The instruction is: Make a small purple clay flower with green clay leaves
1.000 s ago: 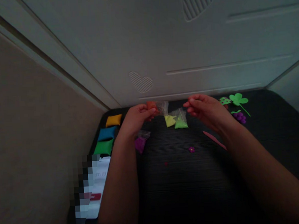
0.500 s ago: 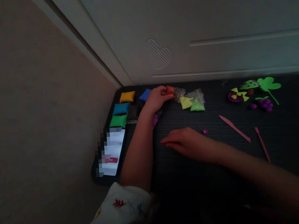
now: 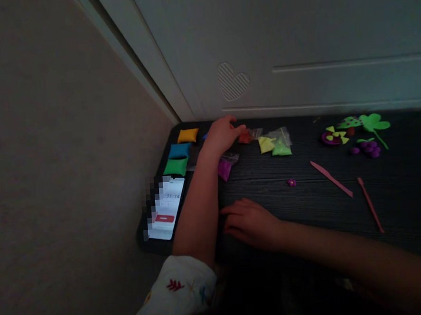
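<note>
My left hand reaches to the back of the dark table, its thumb and fingers apart just beside a red clay packet. A small patch of red shows between the fingers; I cannot tell whether it is held. Under and beside my left forearm lie a purple clay packet and a mostly hidden blue packet. Yellow clay and a light green clay packet lie right of the red one. My right hand rests low near the table's front, fingers loosely bent and slightly apart, holding nothing visible.
Orange, teal and green packets line the left edge above a lit phone. To the right are a small purple flower, a pink clay knife, a pink stick tool and clay grapes. A white panel stands behind.
My left hand's fingers have spread beside the red packet, which they were touching before. My right hand has drawn back toward me. The purple packet shows more fully, and the view has shifted slightly.
</note>
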Motion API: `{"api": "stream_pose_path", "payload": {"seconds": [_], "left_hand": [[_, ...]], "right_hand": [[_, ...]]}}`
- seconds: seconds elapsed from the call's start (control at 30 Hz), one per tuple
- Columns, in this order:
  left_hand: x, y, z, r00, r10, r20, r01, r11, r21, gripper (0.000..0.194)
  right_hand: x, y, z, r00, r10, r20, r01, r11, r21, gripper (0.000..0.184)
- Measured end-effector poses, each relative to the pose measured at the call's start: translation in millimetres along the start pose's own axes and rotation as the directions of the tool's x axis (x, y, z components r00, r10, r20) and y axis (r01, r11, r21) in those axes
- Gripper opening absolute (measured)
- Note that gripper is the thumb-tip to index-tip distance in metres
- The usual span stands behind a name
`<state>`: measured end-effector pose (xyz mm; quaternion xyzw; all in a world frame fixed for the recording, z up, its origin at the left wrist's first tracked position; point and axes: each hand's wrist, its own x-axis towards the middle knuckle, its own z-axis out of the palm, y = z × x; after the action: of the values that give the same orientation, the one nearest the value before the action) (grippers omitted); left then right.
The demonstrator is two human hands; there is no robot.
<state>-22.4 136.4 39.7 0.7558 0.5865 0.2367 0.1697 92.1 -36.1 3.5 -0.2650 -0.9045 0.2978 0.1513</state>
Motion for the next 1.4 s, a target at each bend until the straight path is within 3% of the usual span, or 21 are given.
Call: {"api": "stream_pose_path", "payload": {"seconds": [0.27,0.47,0.57,0.67,0.77,0.87,1.0,1.17,1.27,1.4], "left_hand": [[-1.7,4.7,-34.0,0.986,0.143,0.080,-0.146,0.989,0.033,0.033],[-0.6,18.7,-42.7,0.959,0.211,0.191,-0.203,0.977,-0.057,0.025],[-2.7,27.7,-43.6,0.962,0.213,0.171,-0.178,0.963,-0.200,0.024],[-12.8,41.1,-37.1,0.978,0.172,0.114,-0.114,0.910,-0.399,0.024],[-32.1,55.6,-16.6,0.993,0.076,0.089,-0.005,0.787,-0.617,0.022],[-56.4,68.1,12.9,0.989,0.033,0.142,0.087,0.646,-0.758,0.020],[-84.7,78.9,42.8,0.955,0.031,0.293,0.242,0.487,-0.839,0.019],[-100.3,82.7,53.5,0.898,-0.002,0.439,0.427,0.242,-0.871,0.017],[-105.5,83.3,56.1,0.849,-0.013,0.528,0.528,0.043,-0.848,0.015],[-111.9,83.1,59.3,0.755,0.058,0.654,0.653,-0.168,-0.739,0.016]], "right_hand": [[11.3,0.6,9.5,0.999,-0.041,-0.016,0.041,0.999,0.017,0.017],[-4.4,7.0,-18.8,0.982,0.070,-0.173,-0.043,0.987,0.158,0.017],[-20.5,19.4,-44.3,0.937,0.188,-0.294,-0.128,0.969,0.212,0.023],[-37.8,35.8,-69.6,0.819,0.387,-0.422,-0.214,0.890,0.402,0.026],[-52.5,50.8,-86.7,0.683,0.522,-0.510,-0.226,0.816,0.532,0.024],[-62.9,61.9,-91.3,0.609,0.573,-0.548,-0.152,0.763,0.629,0.024],[-70.9,68.4,-85.0,0.617,0.599,-0.511,-0.020,0.661,0.750,0.027],[-73.7,62.5,-80.4,0.636,0.629,-0.447,0.026,0.562,0.827,0.022],[-72.7,54.3,-81.0,0.630,0.624,-0.463,-0.075,0.642,0.763,0.018],[-72.2,45.4,-82.5,0.650,0.489,-0.581,-0.234,0.857,0.459,0.011]]}}
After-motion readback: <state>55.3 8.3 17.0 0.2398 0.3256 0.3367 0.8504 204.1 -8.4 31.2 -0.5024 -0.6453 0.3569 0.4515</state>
